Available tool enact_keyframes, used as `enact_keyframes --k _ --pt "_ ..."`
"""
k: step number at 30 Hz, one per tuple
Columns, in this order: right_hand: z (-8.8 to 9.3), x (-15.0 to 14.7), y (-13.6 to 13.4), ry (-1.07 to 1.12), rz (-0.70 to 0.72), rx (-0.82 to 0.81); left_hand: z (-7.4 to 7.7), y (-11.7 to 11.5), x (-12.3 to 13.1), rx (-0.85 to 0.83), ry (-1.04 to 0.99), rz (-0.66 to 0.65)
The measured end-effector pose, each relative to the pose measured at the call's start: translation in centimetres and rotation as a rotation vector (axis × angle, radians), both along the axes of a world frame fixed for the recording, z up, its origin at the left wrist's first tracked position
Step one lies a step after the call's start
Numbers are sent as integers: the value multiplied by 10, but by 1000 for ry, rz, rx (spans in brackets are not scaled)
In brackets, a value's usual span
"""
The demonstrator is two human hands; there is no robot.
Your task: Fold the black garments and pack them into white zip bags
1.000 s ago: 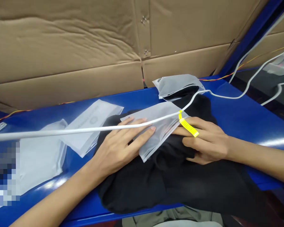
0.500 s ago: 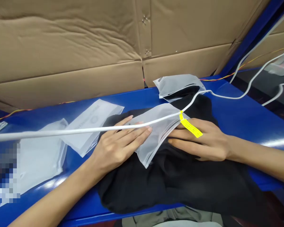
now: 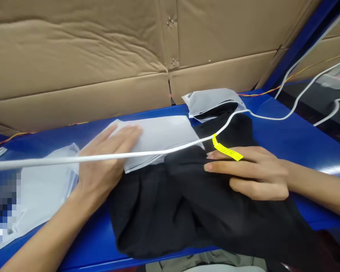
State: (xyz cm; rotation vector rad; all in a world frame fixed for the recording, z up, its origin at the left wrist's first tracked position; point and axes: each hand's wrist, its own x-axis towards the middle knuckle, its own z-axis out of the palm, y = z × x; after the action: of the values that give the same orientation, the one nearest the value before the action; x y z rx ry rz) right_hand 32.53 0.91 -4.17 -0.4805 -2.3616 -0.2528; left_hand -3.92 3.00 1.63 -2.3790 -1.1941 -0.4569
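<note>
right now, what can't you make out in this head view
Head view, lower left: a pixelated patch hides what lies there.
Print on the yellow tag and far bag: too small.
Black garment: cut by the bottom edge.
Right hand: curled fingers hide any grip on it.

Left hand (image 3: 107, 162) flat, right hand (image 3: 252, 173) half-curled.

Blue table (image 3: 286, 139): black garment (image 3: 187, 204) in middle, frosted bags (image 3: 39, 189) left & at back.
</note>
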Motion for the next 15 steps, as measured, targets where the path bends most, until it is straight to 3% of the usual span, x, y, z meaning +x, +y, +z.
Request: enact_keyframes --k 3,7,11,15 --pt "1 -3 6 2 -36 16 9 -2 -1 -3 5 246" --pt "5 -7 14 27 -39 92 11 -6 -6 -70 -18 459" --pt "7 -8 17 50 -22 200 2 -9 -3 -107 -96 440" --pt "11 -8 15 -33 30 218 -7 -7 5 -153 88 175"
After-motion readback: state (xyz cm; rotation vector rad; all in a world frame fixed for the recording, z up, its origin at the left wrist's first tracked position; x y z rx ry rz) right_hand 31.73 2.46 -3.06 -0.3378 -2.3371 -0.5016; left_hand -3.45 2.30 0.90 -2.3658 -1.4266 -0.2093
